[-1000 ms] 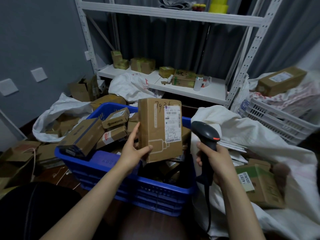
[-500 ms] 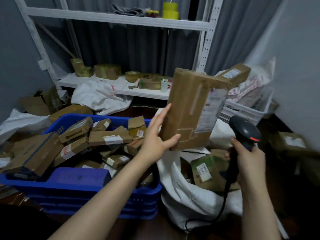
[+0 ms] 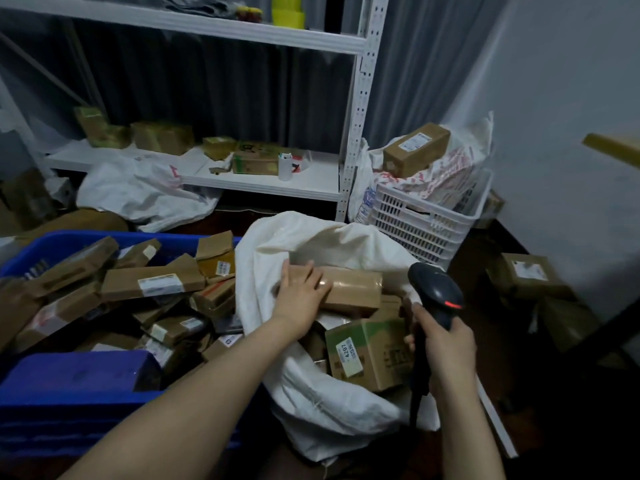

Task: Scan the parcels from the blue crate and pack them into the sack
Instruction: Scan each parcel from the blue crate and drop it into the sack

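Observation:
The brown parcel (image 3: pixel 349 289) lies on its side inside the mouth of the white sack (image 3: pixel 311 396), on top of other boxes. My left hand (image 3: pixel 299 294) rests flat on the parcel's left end with its fingers spread. My right hand (image 3: pixel 446 344) grips the handle of the black scanner (image 3: pixel 438 292), whose red light glows, at the sack's right edge. The blue crate (image 3: pixel 69 379) stands at the left, holding several labelled cardboard parcels (image 3: pixel 152 280). A green-printed box (image 3: pixel 367 355) with a white label sits in the sack near the scanner.
A white slotted crate (image 3: pixel 426 220) with a long box (image 3: pixel 415 148) on top stands behind the sack. The white metal shelf rack (image 3: pixel 270 183) holds small boxes. Another white bag (image 3: pixel 145 192) lies under it. More boxes (image 3: pixel 526 275) sit by the right wall.
My left hand has carried the brown parcel from in front of the scanner down into the sack and laid it flat. My view has swung right, from the crate to the sack.

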